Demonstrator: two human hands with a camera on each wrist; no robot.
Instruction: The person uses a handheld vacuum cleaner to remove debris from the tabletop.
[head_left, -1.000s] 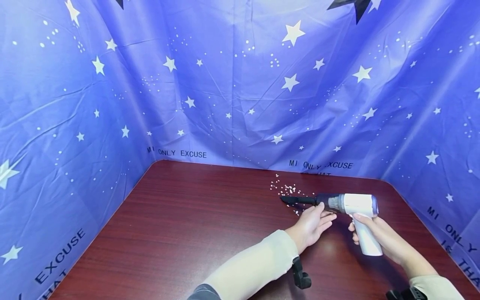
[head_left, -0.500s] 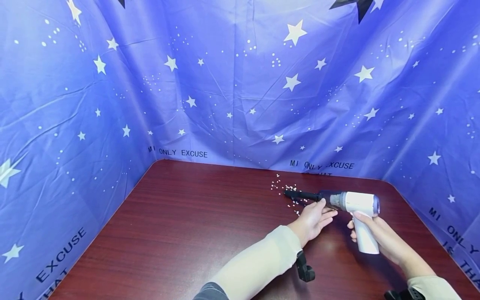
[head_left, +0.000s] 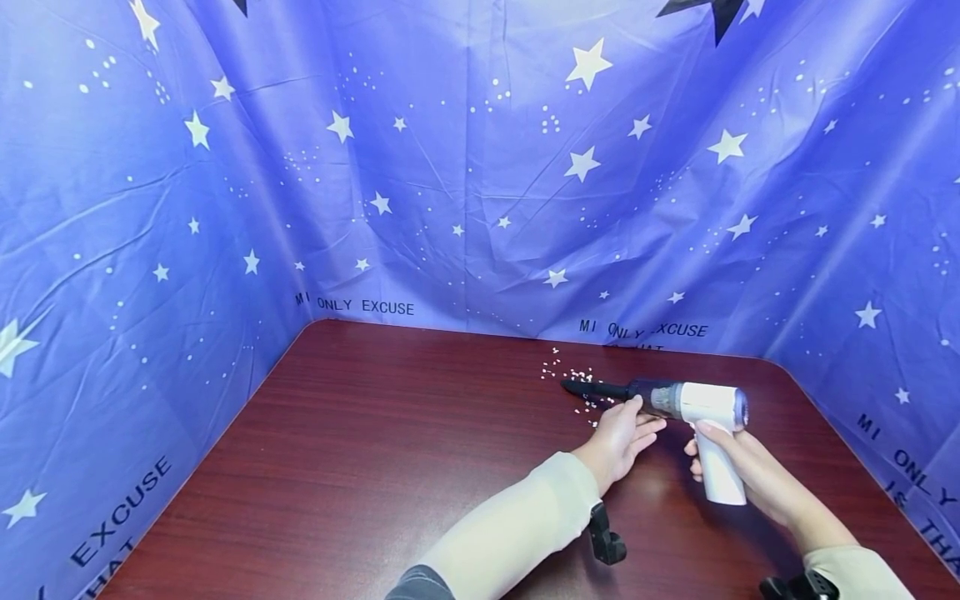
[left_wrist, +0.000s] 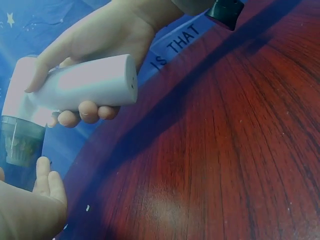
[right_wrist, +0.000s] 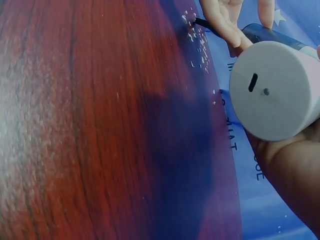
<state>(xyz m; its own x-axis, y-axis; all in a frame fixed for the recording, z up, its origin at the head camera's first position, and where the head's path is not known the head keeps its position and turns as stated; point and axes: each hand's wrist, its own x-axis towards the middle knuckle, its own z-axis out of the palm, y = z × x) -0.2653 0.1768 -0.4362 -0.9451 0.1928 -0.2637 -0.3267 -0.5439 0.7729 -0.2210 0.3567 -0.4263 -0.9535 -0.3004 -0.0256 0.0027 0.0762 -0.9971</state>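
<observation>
A white handheld vacuum cleaner (head_left: 708, 403), with a clear dark front chamber and a long black nozzle (head_left: 596, 389), is held low over the table, its tip among small white crumbs (head_left: 577, 375). My right hand (head_left: 757, 467) grips the white handle, thumb near the top and fingers wrapped round it, as the left wrist view (left_wrist: 82, 82) also shows. Under the front chamber lies my left hand (head_left: 621, 433), its fingers straight and its thumb against the chamber's near side. In the right wrist view the handle's round base (right_wrist: 270, 92) hides part of the vacuum.
The dark red wooden table (head_left: 337, 450) fills the lower view. A blue star-printed cloth (head_left: 450, 167) hangs along its back and sides. Black straps with mounts (head_left: 606, 533) sit on both forearms.
The nozzle tip first rises away from me and a little right, then slides slightly left among the crumbs. Both hands move along with the vacuum cleaner and keep their hold.
</observation>
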